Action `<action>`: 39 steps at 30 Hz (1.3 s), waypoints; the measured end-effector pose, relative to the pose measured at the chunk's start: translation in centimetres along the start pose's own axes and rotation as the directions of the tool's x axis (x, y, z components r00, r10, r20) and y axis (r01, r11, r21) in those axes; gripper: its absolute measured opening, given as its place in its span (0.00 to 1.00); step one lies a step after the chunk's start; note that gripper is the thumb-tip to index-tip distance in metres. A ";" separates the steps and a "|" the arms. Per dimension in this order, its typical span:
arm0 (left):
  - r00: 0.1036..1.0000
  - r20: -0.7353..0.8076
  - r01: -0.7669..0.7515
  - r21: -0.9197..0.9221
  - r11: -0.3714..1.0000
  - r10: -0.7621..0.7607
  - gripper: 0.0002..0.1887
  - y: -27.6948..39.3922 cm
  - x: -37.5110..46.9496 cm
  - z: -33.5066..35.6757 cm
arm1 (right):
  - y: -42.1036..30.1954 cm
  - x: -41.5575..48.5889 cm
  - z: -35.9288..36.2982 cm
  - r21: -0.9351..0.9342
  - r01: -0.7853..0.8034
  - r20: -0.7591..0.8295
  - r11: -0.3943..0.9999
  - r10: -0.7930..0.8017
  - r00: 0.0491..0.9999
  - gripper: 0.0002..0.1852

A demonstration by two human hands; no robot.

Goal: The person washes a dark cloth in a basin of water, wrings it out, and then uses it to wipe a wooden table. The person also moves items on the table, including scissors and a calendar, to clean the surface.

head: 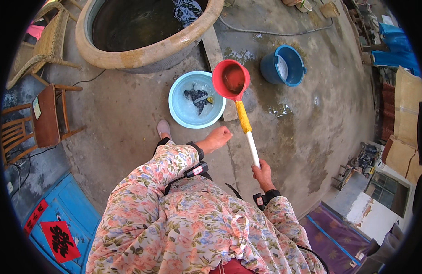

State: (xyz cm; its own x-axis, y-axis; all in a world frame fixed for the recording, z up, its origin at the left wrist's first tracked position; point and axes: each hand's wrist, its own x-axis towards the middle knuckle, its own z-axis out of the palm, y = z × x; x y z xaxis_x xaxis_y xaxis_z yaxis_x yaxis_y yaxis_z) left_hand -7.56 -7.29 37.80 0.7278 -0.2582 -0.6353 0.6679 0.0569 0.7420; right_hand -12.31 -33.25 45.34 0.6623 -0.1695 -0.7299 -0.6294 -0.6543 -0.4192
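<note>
My right hand (263,174) grips the white end of the handle of a red plastic water ladle (231,79), which has yellow wrapping near its cup. Some liquid seems to lie in the cup, whose edge overlaps the rim of a light blue basin (176,111) from this view. The basin stands on the ground with water and a dark cloth (197,99) with a small yellow part in it. My left hand (217,137), its fingers curled with nothing visible in them, hovers just below the basin's near edge.
A large round vat (135,59) of dark water stands at upper left. Right of the ladle is a blue bucket (277,70). A grey hose (279,33) crosses the wet concrete. A wooden chair (48,120) and a wicker chair (53,37) stand at left.
</note>
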 end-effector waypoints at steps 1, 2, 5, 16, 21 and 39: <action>1.000 0.000 0.001 -0.009 1.000 -0.001 0.15 0.4 0.0 -0.4 | -0.8 -0.4 0.0 0.086 0.036 0.047 0.996 -0.040 0.998 0.13; 0.999 0.028 -0.021 -0.009 1.000 0.021 0.16 0.8 -0.1 -0.8 | -1.8 -1.0 0.0 0.179 0.024 0.088 0.984 -0.040 0.995 0.12; 0.989 0.116 -0.079 -0.076 0.994 0.088 0.19 2.5 -0.3 -2.2 | -5.7 -2.7 0.6 0.337 0.086 0.133 0.938 -0.138 0.981 0.10; 0.954 0.121 -0.219 -0.344 0.913 0.274 0.29 9.5 -3.5 -7.4 | -22.9 0.0 4.2 0.342 0.321 0.248 0.883 -0.415 0.875 0.12; 0.957 0.132 -0.193 -0.377 0.906 0.258 0.29 9.0 -4.2 -9.4 | -26.8 1.2 6.4 0.256 0.338 0.294 0.906 -0.406 0.865 0.13; 0.962 -0.221 -0.255 -0.534 0.806 0.157 0.35 10.6 -1.8 -18.8 | -38.4 5.2 10.5 -0.732 0.546 0.058 0.408 -0.761 0.646 0.18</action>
State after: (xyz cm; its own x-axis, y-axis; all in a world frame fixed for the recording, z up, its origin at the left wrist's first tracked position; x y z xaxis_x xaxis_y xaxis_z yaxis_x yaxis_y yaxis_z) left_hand 1.18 11.94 42.80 0.8400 -0.0263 -0.5420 0.4361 0.6269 0.6456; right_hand 11.06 -1.25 51.98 0.8836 0.4308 -0.1836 0.4020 -0.8988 -0.1745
